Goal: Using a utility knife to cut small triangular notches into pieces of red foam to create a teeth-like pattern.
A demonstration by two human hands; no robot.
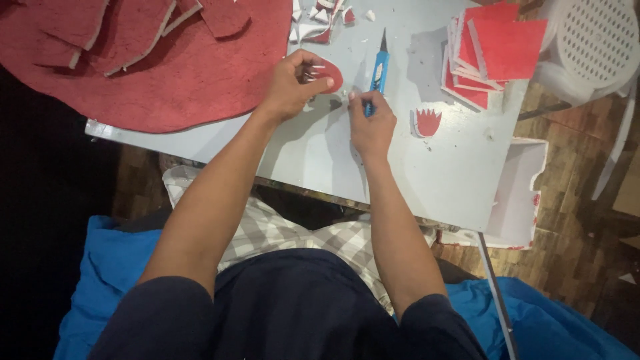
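Observation:
My left hand (293, 83) pinches a small rounded red foam piece (333, 72) with cut slits along one edge, held just above the pale grey table (313, 150). My right hand (371, 123) grips a blue craft knife (379, 70) whose blade points away from me, right beside the red piece. A finished red crown-shaped cut-out (427, 122) lies on the table to the right of my right hand.
A large red foam sheet (167, 80) with cut strips covers the table's left end. A stack of red squares (490, 50) sits far right, scraps (320, 20) at the far edge. A white plastic chair (593, 47) stands beyond; a white foam board (520, 200) leans at the table's right.

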